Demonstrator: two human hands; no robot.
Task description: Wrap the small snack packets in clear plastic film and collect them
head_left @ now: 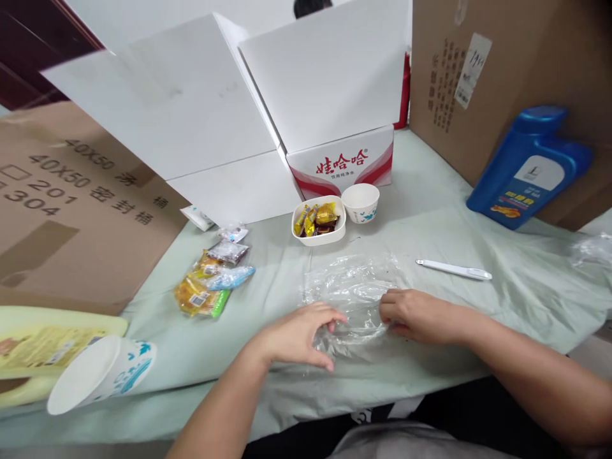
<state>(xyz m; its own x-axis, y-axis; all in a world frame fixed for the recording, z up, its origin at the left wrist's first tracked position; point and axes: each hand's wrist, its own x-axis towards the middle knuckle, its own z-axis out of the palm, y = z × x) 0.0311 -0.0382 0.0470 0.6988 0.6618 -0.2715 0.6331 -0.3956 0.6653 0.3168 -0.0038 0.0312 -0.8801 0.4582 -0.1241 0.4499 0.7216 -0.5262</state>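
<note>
A clear plastic bag (351, 287) lies crumpled on the pale green tablecloth (430, 229) in front of me. My left hand (299, 335) pinches its near left edge with curled fingers. My right hand (414, 315) grips the bag's right edge, fingers closed. A white square dish (319, 222) of wrapped candies stands just beyond the bag. A small white paper cup (361, 203) sits to the dish's right. A white pen-like tool (454, 269) lies to the right of the bag.
Several snack packets (210, 280) lie at the left. A paper cup (102, 376) lies on its side beside a yellow bottle (43, 347). An open white carton (342, 162) stands behind, cardboard boxes (71, 204) flank it, and a blue jug (528, 169) leans at right.
</note>
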